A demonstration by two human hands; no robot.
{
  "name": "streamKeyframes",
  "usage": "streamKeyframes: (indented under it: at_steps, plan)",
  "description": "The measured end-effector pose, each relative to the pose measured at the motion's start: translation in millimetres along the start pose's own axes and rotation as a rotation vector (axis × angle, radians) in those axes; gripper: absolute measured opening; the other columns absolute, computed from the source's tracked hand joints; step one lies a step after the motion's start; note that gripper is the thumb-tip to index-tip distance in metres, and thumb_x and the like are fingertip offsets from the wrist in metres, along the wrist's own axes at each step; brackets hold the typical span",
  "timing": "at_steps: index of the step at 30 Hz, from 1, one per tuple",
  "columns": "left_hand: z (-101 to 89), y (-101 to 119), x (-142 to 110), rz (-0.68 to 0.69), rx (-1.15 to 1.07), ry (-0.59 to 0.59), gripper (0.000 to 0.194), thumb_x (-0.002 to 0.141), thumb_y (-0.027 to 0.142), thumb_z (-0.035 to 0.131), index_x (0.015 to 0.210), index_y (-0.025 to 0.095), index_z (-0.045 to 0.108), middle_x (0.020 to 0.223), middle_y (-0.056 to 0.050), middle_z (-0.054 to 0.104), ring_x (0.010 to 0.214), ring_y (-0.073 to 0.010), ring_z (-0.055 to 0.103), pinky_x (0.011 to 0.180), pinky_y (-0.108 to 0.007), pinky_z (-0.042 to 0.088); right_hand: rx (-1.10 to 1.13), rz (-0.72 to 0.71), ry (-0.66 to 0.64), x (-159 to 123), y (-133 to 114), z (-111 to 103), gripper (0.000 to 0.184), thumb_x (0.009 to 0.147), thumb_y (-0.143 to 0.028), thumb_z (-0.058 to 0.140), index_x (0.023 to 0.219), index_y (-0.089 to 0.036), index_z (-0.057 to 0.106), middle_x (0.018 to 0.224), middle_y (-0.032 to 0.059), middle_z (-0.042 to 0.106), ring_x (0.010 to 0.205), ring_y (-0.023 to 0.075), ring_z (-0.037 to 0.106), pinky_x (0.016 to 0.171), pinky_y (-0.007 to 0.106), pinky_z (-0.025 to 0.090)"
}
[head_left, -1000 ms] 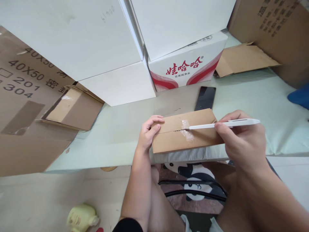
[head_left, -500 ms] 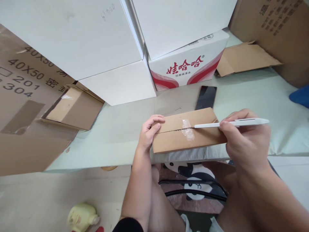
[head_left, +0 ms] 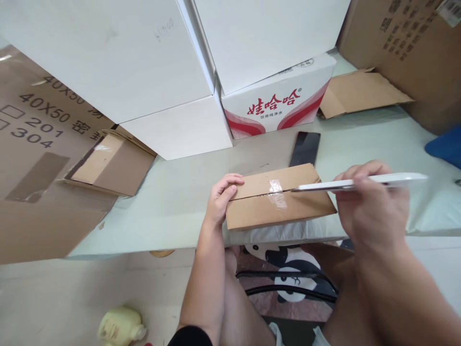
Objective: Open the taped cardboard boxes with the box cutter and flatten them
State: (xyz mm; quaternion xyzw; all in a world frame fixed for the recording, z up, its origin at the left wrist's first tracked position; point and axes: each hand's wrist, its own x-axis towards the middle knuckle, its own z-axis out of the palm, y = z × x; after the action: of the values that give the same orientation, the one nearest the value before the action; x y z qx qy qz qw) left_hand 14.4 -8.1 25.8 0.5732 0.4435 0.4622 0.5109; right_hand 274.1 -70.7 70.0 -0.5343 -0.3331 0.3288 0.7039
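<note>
A small brown cardboard box (head_left: 252,214) lies at the table's front edge. Clear tape (head_left: 276,194) crosses the middle of its top seam, and to the right of the tape the flaps are slightly parted. My left hand (head_left: 222,196) grips the box's left end, thumb on top. In my right hand (head_left: 370,202) is a slim white box cutter (head_left: 389,179), held nearly level above the right half of the box. Its tip points left at the seam, just right of the tape; whether it touches the cardboard I cannot tell.
A dark phone (head_left: 305,148) lies behind the box. White boxes (head_left: 176,129) and a red-and-white carton (head_left: 275,108) stand at the back. Large brown cartons (head_left: 39,192) flank both sides. A flattened cardboard piece (head_left: 363,93) lies back right, a blue object (head_left: 444,146) far right, a yellow bottle (head_left: 120,327) below.
My right hand has drawn the box cutter to the right, away from the tape and off the box's right end. My left hand keeps its grip on the box.
</note>
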Motion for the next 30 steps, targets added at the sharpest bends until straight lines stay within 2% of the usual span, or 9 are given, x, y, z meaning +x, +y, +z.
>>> streamKeyframes:
  at_steps: [2,5,8,11,15,17,19,25,30]
  plan:
    - [0.6,0.7,-0.1,0.01,0.017,0.001,0.034,0.079,0.053,0.069,0.084,0.021,0.074,0.113,-0.01,0.07,0.114,-0.0298,0.061,0.108,-0.043,0.041,0.228,0.01,0.105,6.3,-8.3,-2.4,0.023,0.057,-0.026,0.062,0.055,-0.022,0.039,0.049,-0.0053,0.038,0.051,0.0108,0.042,0.058,0.03,0.04]
    - [1.6,0.9,-0.2,0.032,0.02,0.0,0.039,0.081,0.058,0.065,0.084,0.02,0.073,0.113,-0.011,0.069,0.114,-0.0299,0.061,0.109,-0.043,0.041,0.266,0.034,0.236,15.5,-16.0,-9.2,0.024,0.057,-0.025,0.063,0.06,-0.023,0.039,0.054,-0.0048,0.045,0.054,0.0116,0.049,0.059,0.031,0.045]
    - [2.9,0.1,-1.4,0.046,-0.014,-0.001,0.046,0.081,0.064,0.061,0.089,0.02,0.072,0.113,-0.01,0.068,0.114,-0.0295,0.06,0.107,-0.041,0.042,0.174,0.075,0.286,22.1,-10.4,-14.8,0.026,0.057,-0.02,0.061,0.072,-0.026,0.041,0.054,-0.0075,0.046,0.043,0.0103,0.038,0.044,0.027,0.028]
    - [4.1,-0.8,-4.5,0.051,-0.062,-0.004,0.053,0.08,0.07,0.06,0.096,0.021,0.071,0.116,-0.01,0.067,0.113,-0.0287,0.059,0.103,-0.039,0.044,-0.049,0.155,0.162,27.3,8.9,-18.4,0.032,0.059,-0.022,0.062,0.087,-0.027,0.046,0.056,-0.0096,0.046,0.042,0.0092,0.031,0.043,0.026,0.02]
    - [3.1,-1.7,-8.0,0.072,-0.087,-0.022,0.063,0.072,0.077,0.064,0.104,0.023,0.069,0.119,-0.009,0.062,0.109,-0.0278,0.057,0.098,-0.038,0.047,-0.61,0.216,-0.169,34.2,41.1,-25.1,0.021,0.075,-0.032,0.056,0.095,-0.024,0.06,0.076,-0.001,0.059,0.065,0.0152,0.053,0.061,0.029,0.038]
    - [0.9,-2.0,-7.3,0.092,-0.055,-0.039,0.064,0.07,0.077,0.067,0.105,0.024,0.068,0.119,-0.01,0.061,0.111,-0.0285,0.056,0.099,-0.038,0.046,-0.82,0.201,-0.323,36.5,54.1,-29.1,0.019,0.077,-0.033,0.056,0.089,-0.024,0.066,0.084,0.0033,0.061,0.078,0.0202,0.058,0.068,0.031,0.042]
    - [-1.8,-2.6,-5.1,0.115,0.003,-0.061,0.061,0.069,0.074,0.071,0.104,0.023,0.068,0.118,-0.01,0.061,0.113,-0.0297,0.055,0.101,-0.039,0.044,-0.995,0.189,-0.404,37.3,63.9,-32.6,0.022,0.076,-0.034,0.059,0.091,-0.023,0.071,0.084,0.0054,0.057,0.075,0.022,0.057,0.066,0.031,0.042]
    - [-7.8,-4.4,-2.7,0.177,0.04,-0.122,0.048,0.074,0.059,0.075,0.106,0.024,0.068,0.119,-0.01,0.06,0.117,-0.0286,0.055,0.104,-0.039,0.041,-1.167,0.146,-0.464,36.6,78.8,-35.6,0.022,0.073,-0.03,0.062,0.09,-0.021,0.073,0.086,0.0073,0.054,0.065,0.0186,0.049,0.064,0.031,0.039]
    - [-11.7,-2.6,-5.9,0.185,0.066,-0.207,0.058,0.067,0.059,0.078,0.112,0.024,0.066,0.127,-0.011,0.056,0.122,-0.0317,0.053,0.103,-0.042,0.043,-1.183,0.154,-0.438,40.9,85.4,-32.7,0.014,0.076,-0.033,0.062,0.082,-0.023,0.068,0.076,0.0071,0.054,0.064,0.0221,0.053,0.057,0.031,0.038]
